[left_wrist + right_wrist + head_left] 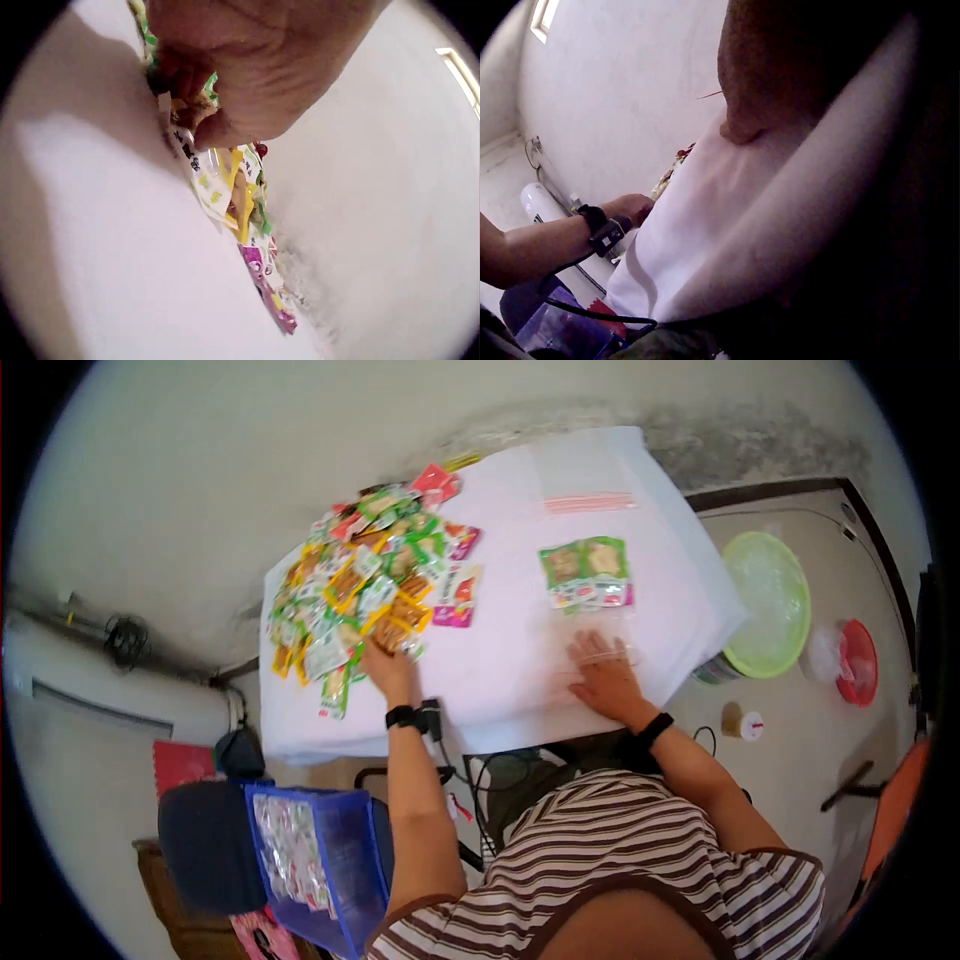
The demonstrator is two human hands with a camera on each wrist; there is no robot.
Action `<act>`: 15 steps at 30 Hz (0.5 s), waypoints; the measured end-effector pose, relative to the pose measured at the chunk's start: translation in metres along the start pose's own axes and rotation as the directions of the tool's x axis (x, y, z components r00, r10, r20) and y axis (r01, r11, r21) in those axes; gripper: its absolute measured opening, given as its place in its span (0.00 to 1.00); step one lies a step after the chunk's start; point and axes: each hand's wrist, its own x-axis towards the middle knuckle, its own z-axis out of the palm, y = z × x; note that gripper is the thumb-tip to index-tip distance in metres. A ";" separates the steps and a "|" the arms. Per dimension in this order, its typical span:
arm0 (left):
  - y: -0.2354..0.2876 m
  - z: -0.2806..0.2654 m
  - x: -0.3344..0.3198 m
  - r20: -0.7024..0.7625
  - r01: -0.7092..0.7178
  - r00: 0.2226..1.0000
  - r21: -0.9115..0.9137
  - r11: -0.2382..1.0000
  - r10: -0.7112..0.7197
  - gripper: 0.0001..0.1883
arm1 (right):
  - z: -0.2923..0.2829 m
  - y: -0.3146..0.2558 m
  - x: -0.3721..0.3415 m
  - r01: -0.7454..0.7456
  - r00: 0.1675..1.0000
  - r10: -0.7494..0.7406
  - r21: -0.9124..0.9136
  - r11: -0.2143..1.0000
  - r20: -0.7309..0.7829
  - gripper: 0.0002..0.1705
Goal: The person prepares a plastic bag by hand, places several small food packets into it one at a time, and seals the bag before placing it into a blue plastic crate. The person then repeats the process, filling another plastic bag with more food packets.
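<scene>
A heap of small snack packets (345, 585) covers the left part of the white-clothed table. At its near edge is the left hand (388, 668); in the left wrist view this hand (262, 67) has thumb and curled fingers pinching a packet (206, 176), fingertips partly hidden. The right hand (608, 675) lies palm down with fingers spread, on what looks like clear plastic film. Just beyond it, several green-edged packets (585, 572) lie grouped together. In the right wrist view the right hand (780, 75) is dark, resting near the cloth.
Clear bags with a red-striped edge (590, 503) lie at the table's back. Right of the table stand a green-rimmed tub (733, 575) and a red basin (868, 660). A blue crate (345, 860) of packets stands at the lower left, and a cable (460, 775) hangs by the left wrist.
</scene>
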 end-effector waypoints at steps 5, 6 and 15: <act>0.038 -0.009 -0.002 -0.191 0.240 0.948 -0.095 0.966 -0.254 0.32 | -0.003 -0.004 0.001 0.021 0.999 -0.022 -0.009 1.000 -0.038 0.36; 0.038 -0.008 -0.001 -0.198 0.242 0.946 -0.097 0.965 -0.257 0.32 | -0.004 -0.005 0.002 0.019 0.998 -0.020 -0.011 1.000 -0.052 0.36; 0.023 -0.016 -0.003 0.020 0.318 0.943 -0.357 0.878 -0.334 0.16 | -0.009 -0.009 0.006 -0.015 1.000 0.015 -0.019 1.000 0.001 0.35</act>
